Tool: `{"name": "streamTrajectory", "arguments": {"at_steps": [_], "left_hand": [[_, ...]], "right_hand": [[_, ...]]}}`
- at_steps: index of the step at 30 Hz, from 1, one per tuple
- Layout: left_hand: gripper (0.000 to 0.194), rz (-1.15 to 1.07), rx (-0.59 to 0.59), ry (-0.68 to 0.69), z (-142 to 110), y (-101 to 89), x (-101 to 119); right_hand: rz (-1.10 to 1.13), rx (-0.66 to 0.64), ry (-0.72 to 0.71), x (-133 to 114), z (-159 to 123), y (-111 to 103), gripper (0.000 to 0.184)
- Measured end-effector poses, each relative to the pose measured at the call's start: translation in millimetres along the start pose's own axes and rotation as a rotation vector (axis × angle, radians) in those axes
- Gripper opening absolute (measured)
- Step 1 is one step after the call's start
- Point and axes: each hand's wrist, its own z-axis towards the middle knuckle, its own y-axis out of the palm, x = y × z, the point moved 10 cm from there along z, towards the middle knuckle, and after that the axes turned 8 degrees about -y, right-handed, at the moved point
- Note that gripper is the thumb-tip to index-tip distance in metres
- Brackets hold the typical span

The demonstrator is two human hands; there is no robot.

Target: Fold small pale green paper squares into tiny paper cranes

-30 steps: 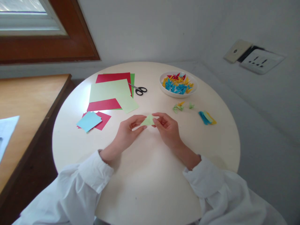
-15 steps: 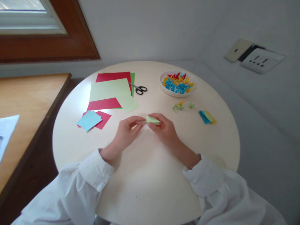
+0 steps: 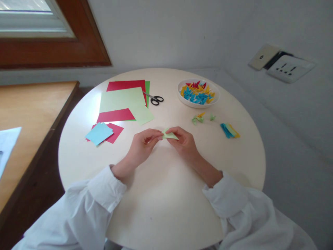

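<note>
A small folded piece of light green paper (image 3: 171, 135) is held between my two hands, above the middle of the round white table (image 3: 161, 194). My left hand (image 3: 144, 144) pinches its left end between thumb and fingers. On the other side, my right hand (image 3: 183, 142) grips it with thumb and forefinger, and a pointed flap sticks out below the right forefinger. Part of the folded paper is hidden behind the fingertips.
Large red and green paper sheets (image 3: 119, 99) lie at the back left beside black-handled scissors (image 3: 156, 100). Nearer are square papers (image 3: 100, 133). A white bowl (image 3: 186, 101) holds many folded paper cranes. Several small green and yellow cranes (image 3: 199, 118) and folded strips (image 3: 229, 130) lie right.
The folded green paper has turned a little in my fingers, and its flap now shows as a sharper triangle. Both hands have barely shifted.
</note>
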Motion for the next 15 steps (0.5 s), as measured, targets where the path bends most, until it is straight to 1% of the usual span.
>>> {"name": "streamTrajectory", "arguments": {"at_steps": [3,6,12,15], "left_hand": [[0.015,-0.003,-0.024,0.018,-0.7,1.8,3.5],[0.015,-0.023,-0.029,0.001,-0.2,2.1,3.0],[0.018,-0.164,-0.039,-0.171,2.5,3.8,-11.7],[0.017,-0.173,-0.031,-0.208,2.1,3.3,-15.2]], "right_hand": [[-0.012,-0.027,-0.005,-0.9,0.5,1.1,0.009],[-0.001,-0.026,-0.017,-3.4,0.5,0.8,0.007],[-0.089,0.071,-0.052,-10.4,-0.5,-10.5,0.005],[-0.102,0.08,-0.085,-13.9,-1.2,-12.1,0.007]]}}
